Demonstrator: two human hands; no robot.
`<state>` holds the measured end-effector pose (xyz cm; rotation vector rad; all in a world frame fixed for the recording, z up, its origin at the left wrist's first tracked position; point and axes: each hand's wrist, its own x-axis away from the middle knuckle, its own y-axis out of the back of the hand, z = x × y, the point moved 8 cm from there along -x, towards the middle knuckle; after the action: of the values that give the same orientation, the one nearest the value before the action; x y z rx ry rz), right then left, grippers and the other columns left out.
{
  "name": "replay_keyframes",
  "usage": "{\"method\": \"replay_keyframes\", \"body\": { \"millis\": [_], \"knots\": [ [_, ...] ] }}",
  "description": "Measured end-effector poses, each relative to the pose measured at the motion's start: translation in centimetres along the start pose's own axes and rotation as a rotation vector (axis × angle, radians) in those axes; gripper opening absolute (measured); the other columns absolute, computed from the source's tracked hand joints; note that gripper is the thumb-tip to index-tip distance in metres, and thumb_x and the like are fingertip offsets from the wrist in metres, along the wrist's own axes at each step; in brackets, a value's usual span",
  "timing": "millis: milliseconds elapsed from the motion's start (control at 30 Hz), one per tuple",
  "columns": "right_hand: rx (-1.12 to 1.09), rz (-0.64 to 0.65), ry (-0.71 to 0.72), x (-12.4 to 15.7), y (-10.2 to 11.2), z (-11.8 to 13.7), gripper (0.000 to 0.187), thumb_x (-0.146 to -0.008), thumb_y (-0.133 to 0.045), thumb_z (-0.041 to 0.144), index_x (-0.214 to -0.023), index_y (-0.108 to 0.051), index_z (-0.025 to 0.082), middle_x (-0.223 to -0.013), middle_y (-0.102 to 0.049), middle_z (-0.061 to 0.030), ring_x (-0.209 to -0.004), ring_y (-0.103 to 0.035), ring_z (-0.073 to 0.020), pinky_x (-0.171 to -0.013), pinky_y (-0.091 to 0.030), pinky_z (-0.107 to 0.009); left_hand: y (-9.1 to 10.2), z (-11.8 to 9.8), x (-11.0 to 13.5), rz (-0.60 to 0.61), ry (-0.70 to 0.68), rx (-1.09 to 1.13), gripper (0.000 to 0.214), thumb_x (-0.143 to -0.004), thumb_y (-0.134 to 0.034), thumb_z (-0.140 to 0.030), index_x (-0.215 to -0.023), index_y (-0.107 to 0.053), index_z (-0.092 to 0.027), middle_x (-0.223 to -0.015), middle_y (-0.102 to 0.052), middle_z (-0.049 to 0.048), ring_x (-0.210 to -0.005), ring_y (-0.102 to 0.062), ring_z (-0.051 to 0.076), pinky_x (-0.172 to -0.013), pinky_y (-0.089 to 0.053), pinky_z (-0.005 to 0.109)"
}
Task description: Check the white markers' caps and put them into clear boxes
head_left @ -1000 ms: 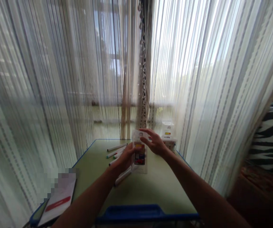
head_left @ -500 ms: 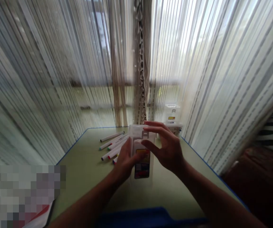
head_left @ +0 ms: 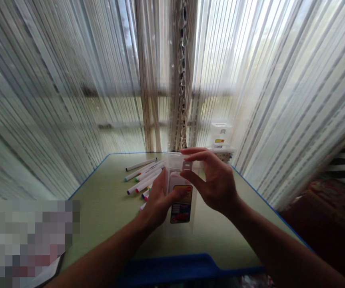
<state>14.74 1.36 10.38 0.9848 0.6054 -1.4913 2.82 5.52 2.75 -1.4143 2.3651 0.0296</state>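
Note:
A clear plastic case (head_left: 178,230) with a dark and yellow printed label stands tilted over the table in front of me. My left hand (head_left: 158,198) grips it from the left side, with the thumb across the label. At the top right of the case, my right hand (head_left: 220,184) has its fingers on the upper edge and its thumb beside the grey latch (head_left: 187,165). Whether the lid is fully closed is hard to make out. Left of the case lie several white markers (head_left: 148,180) with coloured ends, loosely fanned out; my left hand hides some of them.
A second clear case (head_left: 219,134) stands on another box at the table's back right. The green table (head_left: 100,216) has a blue edge and a blue raised front lip (head_left: 172,266). String curtains (head_left: 70,80) hang behind. A blurred, pixelated item lies at lower left.
The view has shifted slightly. The top part of the case and its latch look tilted differently under my right fingers. My left hand keeps its grip on the case.

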Motion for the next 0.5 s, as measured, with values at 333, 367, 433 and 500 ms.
{"method": "replay_keyframes", "body": {
  "millis": [333, 367, 433, 500],
  "knots": [
    [0.015, 0.031, 0.013, 0.12, -0.29, -0.09, 0.018, -0.082, -0.071, 0.012, -0.09, -0.06, 0.023, -0.118, -0.067, -0.0065, -0.111, -0.063, -0.0241, -0.097, -0.049, -0.046, 0.06, 0.37, 0.23, 0.004, -0.007, 0.01, 0.038, -0.074, -0.072, -0.026, -0.11, -0.061, -0.018, -0.086, -0.066, 0.0012, -0.075, -0.062, 0.018, -0.074, -0.051, 0.032],
    [0.03, 0.037, 0.019, 0.14, -0.35, -0.02, 0.018, -0.082, -0.071, 0.01, -0.084, -0.058, 0.023, -0.12, -0.066, -0.0065, -0.112, -0.062, -0.0239, -0.097, -0.048, -0.045, 0.11, 0.36, 0.2, -0.008, -0.008, 0.009, 0.037, -0.074, -0.071, -0.025, -0.109, -0.061, -0.019, -0.087, -0.066, 0.0011, -0.076, -0.062, 0.018, -0.074, -0.051, 0.031],
    [0.057, 0.042, 0.035, 0.15, -0.42, 0.16, 0.021, -0.081, -0.069, 0.009, -0.078, -0.054, 0.023, -0.123, -0.066, -0.0065, -0.113, -0.062, -0.0239, -0.098, -0.048, -0.045, 0.12, 0.32, 0.15, -0.024, -0.009, 0.018, 0.035, -0.074, -0.071, -0.025, -0.108, -0.061, -0.019, -0.089, -0.066, 0.0013, -0.078, -0.062, 0.019, -0.074, -0.051, 0.031],
    [0.066, 0.037, 0.048, 0.12, -0.39, 0.32, 0.02, -0.082, -0.069, 0.01, -0.079, -0.055, 0.023, -0.123, -0.066, -0.0071, -0.114, -0.062, -0.0243, -0.099, -0.047, -0.045, -0.02, 0.34, 0.13, -0.022, -0.003, 0.044, 0.037, -0.074, -0.071, -0.025, -0.109, -0.061, -0.019, -0.092, -0.067, 0.0016, -0.08, -0.063, 0.02, -0.075, -0.051, 0.032]
  ]
}}
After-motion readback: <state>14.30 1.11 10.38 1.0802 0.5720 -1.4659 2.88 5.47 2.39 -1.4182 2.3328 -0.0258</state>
